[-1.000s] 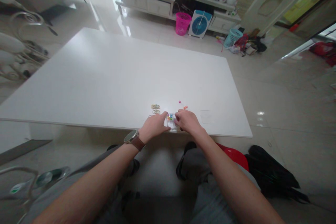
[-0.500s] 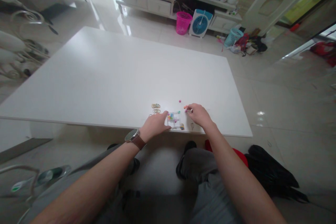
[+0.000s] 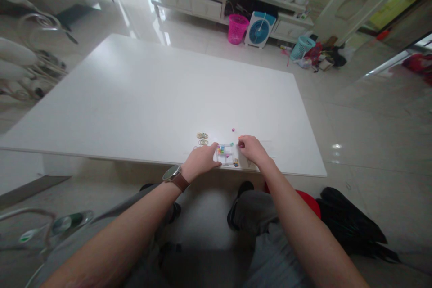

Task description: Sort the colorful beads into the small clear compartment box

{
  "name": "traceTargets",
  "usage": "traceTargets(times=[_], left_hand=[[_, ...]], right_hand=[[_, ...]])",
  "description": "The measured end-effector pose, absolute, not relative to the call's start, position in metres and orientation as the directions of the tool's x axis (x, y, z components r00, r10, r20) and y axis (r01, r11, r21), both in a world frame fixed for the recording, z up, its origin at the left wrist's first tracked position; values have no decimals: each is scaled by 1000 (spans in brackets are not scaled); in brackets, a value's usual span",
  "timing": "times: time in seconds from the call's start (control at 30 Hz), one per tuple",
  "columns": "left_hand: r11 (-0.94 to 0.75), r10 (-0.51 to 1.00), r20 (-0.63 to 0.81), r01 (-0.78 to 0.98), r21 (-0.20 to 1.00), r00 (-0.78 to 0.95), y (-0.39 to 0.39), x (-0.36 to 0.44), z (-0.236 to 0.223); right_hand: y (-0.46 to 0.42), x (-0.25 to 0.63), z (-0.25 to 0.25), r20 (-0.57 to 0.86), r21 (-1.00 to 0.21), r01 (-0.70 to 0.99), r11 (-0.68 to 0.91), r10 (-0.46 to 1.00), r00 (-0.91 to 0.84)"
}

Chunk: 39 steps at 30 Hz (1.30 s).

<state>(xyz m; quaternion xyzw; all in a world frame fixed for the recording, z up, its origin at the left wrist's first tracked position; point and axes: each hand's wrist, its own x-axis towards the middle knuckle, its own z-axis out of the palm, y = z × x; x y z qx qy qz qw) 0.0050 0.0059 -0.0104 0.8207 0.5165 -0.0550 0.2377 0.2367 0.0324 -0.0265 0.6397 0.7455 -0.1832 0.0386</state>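
Note:
A small clear compartment box (image 3: 227,155) with coloured beads in it sits near the front edge of the white table (image 3: 162,94). My left hand (image 3: 201,163), with a watch on its wrist, rests against the box's left side, fingers curled on its edge. My right hand (image 3: 253,149) is just right of the box, fingertips pinched together over something small that I cannot make out. A single pink bead (image 3: 232,130) lies just beyond the box. Several small metal rings (image 3: 202,138) lie to the left of it.
A pink basket (image 3: 236,29), a blue fan (image 3: 259,30) and a teal basket (image 3: 301,47) stand on the floor beyond the table, before a low white cabinet (image 3: 216,0). A red stool (image 3: 308,202) and a black bag (image 3: 354,227) sit at my right.
My right hand left the box, reached right to the loose beads, and has come back toward the box with fingers pinched. The left hand stayed on the box.

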Motion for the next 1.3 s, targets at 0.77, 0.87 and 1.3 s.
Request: traceTargets(times=[0.77, 0.87, 1.3], left_hand=[[-345, 812, -351, 868, 357, 467, 7, 4, -7], [-351, 817, -335, 866, 355, 469, 6, 4, -9], [-347, 814, -343, 867, 358, 468, 7, 3, -9]], right_hand=[[33, 245, 1, -40, -473, 878, 71, 994, -102], [34, 245, 2, -13, -486, 869, 86, 994, -106], [33, 245, 7, -22, -456, 889, 48, 998, -65]])
